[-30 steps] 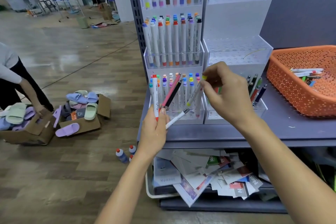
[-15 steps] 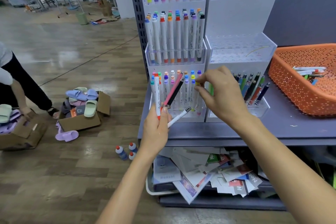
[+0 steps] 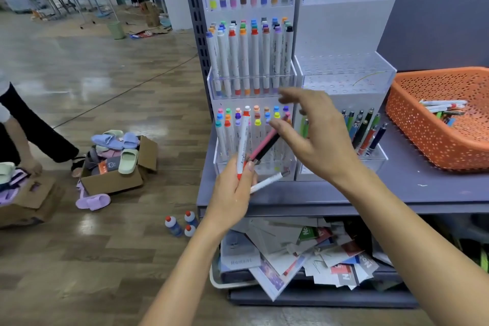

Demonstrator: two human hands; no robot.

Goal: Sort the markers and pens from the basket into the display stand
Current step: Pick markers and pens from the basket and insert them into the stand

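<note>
My left hand (image 3: 232, 193) grips a small bundle in front of the stand: a white marker with a red cap (image 3: 243, 137), a pink pen (image 3: 267, 140), a black pen (image 3: 267, 149) and a white pen (image 3: 267, 180) pointing right. My right hand (image 3: 317, 135) hovers just right of the bundle with fingers spread and nothing in it, its thumb close to the pink pen's upper end. The left acrylic display stand (image 3: 211, 87) holds rows of coloured-cap markers. The right display stand (image 3: 344, 34) has several pens (image 3: 365, 130) in its lowest tier. The orange basket (image 3: 423, 135) at the right holds several pens (image 3: 442, 107).
Stands and basket sit on a grey shelf (image 3: 423, 188). Below it lies a heap of papers (image 3: 304, 259). Small bottles (image 3: 182, 222) stand on the wooden floor. Cardboard boxes of slippers (image 3: 116, 161) and a bending person (image 3: 21, 124) are at the left.
My right hand has let go of the yellow-capped marker at the left stand's lowest tier, opened its fingers and moved up towards the bundle. My left hand holds the same pens.
</note>
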